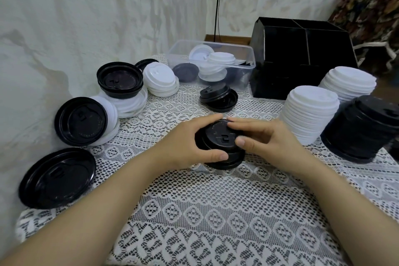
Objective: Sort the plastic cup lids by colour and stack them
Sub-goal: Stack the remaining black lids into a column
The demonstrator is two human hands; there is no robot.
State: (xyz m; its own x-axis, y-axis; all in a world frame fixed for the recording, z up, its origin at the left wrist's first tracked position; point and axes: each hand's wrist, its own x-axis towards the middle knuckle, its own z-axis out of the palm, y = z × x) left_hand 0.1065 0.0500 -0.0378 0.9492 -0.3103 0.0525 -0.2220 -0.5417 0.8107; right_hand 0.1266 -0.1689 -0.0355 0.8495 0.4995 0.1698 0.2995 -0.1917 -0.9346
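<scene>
A small stack of black lids [220,142] sits at the middle of the lace-covered table [216,211]. My left hand [190,142] grips its left side, thumb in front and fingers behind. My right hand [263,138] holds the top lid, fingers laid across it and thumb on its right edge. On the right stand two tall white lid stacks [308,112] [347,84] and a tall black lid stack [362,127]. Loose black lids [57,177] [81,121] [119,80] and white lids [160,79] lie mixed at the left. Two more black lids [218,96] lie behind my hands.
A clear plastic tub [244,75] at the back holds several white and black lids. A black divided organiser box [302,60] stands to its right. A white draped wall runs close along the left. A patterned armchair [367,11] is at the far right.
</scene>
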